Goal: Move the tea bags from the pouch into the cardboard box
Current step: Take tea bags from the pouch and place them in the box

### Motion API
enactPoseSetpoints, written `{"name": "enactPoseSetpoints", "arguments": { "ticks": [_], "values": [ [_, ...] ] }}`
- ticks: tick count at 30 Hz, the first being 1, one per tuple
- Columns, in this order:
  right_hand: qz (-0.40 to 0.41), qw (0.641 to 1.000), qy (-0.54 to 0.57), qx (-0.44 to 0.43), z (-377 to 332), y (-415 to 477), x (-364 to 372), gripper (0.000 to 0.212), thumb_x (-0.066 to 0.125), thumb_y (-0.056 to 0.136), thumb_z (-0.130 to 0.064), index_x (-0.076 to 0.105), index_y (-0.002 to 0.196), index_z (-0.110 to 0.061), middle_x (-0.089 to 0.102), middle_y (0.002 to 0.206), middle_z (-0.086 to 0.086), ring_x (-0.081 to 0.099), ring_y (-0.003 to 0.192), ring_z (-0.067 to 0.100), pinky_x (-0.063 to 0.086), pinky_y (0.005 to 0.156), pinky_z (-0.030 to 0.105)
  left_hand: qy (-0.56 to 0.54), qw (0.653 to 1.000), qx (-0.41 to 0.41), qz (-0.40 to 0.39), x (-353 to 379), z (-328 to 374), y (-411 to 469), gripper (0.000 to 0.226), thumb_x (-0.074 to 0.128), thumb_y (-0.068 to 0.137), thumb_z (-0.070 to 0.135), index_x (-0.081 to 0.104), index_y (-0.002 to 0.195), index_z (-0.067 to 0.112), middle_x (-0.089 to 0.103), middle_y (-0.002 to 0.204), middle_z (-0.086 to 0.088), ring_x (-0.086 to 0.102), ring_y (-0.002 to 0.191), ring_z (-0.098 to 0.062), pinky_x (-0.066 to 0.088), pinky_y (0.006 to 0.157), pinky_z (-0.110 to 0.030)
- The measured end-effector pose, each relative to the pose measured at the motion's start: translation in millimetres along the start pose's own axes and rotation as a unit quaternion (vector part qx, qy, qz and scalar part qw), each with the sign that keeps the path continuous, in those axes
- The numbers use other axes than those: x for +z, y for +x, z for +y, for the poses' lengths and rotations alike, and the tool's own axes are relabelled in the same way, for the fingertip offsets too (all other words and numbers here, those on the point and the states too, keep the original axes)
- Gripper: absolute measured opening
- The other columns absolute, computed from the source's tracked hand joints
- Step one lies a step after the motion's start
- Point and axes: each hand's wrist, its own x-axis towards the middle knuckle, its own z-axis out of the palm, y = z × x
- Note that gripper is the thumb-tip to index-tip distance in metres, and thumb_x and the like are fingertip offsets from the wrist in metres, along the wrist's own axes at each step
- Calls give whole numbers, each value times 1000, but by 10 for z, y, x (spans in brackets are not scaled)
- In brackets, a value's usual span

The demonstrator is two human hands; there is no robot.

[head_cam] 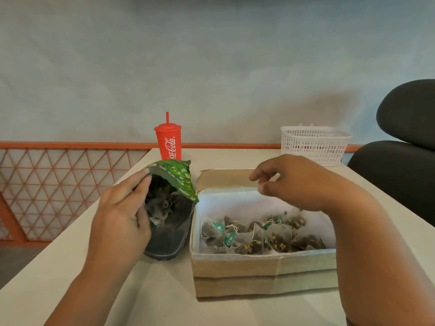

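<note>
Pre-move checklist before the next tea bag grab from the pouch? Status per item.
1. Pouch mouth held open by left hand: ok.
2. Tea bags left in pouch: ok, several visible.
3. Right hand free: ok, fingers loosely curled, nothing seen in them; hovering above the box.
4. Cardboard box open with room: ok, one loose layer of bags inside.
5. Path from box to pouch clear: ok, red cup and white basket stand farther back.
6. Strings tangled in pouch: cannot tell.

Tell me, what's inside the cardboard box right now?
The cardboard box holds a loose heap of pyramid tea bags with green tags, lying on a white lining. The right hand hovers above, hiding part of the far inside wall.
</note>
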Motion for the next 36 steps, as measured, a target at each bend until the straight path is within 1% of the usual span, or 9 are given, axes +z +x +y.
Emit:
{"name": "enactPoseSetpoints", "arguments": {
  "ticks": [6, 11, 14, 20, 23, 26, 29, 32, 36],
  "values": [
    [-9, 991, 16, -134, -490, 7, 328, 22, 55, 91, -23, 64, 105, -36, 50, 122, -13, 47, 102, 2, 35, 87, 20, -22, 999, 26, -1, -64, 41, 15, 53, 55, 73, -18, 54, 124, -5, 53, 128, -16, 49, 117, -34, 39, 97, -42],
    [-56, 984, -36, -168, -679, 43, 596, 47, 46, 96, -26, 35, 141, -34, 16, 154, -13, 22, 138, 12, 23, 109, 27, -2, 998, 52, 18, -93, 107, 23, 48, 55, 76, -13, 54, 124, -5, 55, 126, -17, 46, 114, -27, 41, 93, -40],
    [-43, 983, -42, -171, -673, 84, 667, 58, 42, 97, -22, 14, 147, -31, 4, 155, -17, 12, 142, 9, 14, 112, 23, 14, 997, 57, 41, -107, 139, 26, 43, 44, 83, 10, 55, 122, -5, 57, 124, -17, 50, 109, -29, 42, 90, -38],
    [-16, 985, -17, -174, -676, 124, 707, 59, 40, 96, -12, 17, 147, -29, 8, 155, -16, 13, 142, 8, 15, 112, 22, 8, 990, 99, 98, -162, 350, 6, 34, 48, 82, 13, 63, 108, -4, 62, 105, -19, 52, 97, -25, 30, 95, -15],
    [-18, 985, -3, -170, -680, 122, 715, 60, 40, 95, -9, 17, 147, -28, 8, 155, -15, 13, 142, 8, 14, 113, 22, -29, 997, 69, 11, -102, 380, -27, 27, 45, 82, 14, 69, 89, 3, 64, 86, -8, 53, 80, -13, 39, 72, -9],
    [-14, 985, -9, -173, -682, 116, 712, 61, 40, 94, -7, 17, 147, -28, 8, 155, -16, 15, 141, 8, 17, 112, 23, -6, 995, -36, -94, 32, 270, -63, 18, 53, 79, 5, 67, 90, 4, 63, 87, -7, 60, 73, -22, 39, 61, -16],
    [-18, 983, -10, -183, -696, 111, 718, 62, 40, 93, -5, 18, 147, -27, 8, 155, -16, 17, 140, 9, 19, 112, 26, 28, 975, -144, -165, 120, 205, -56, 20, 57, 83, 3, 64, 101, 2, 59, 106, -15, 61, 82, -32, 44, 67, -28],
    [-28, 981, -16, -194, -727, 101, 767, 64, 42, 92, -4, 19, 147, -28, 8, 155, -17, 20, 141, 14, 24, 114, 31, 60, 950, -203, -230, 166, 160, -44, 36, 46, 92, 16, 51, 128, 16, 48, 129, -10, 55, 106, -26, 43, 86, -30],
    [-33, 978, -27, -204, -764, 100, 819, 65, 44, 92, -3, 19, 147, -30, 9, 155, -17, 18, 142, 15, 25, 114, 34, 64, 919, -220, -321, 254, -28, -31, 39, 37, 96, 24, 41, 135, 27, 51, 130, -5, 50, 114, -21, 40, 92, -28]
  ]
}}
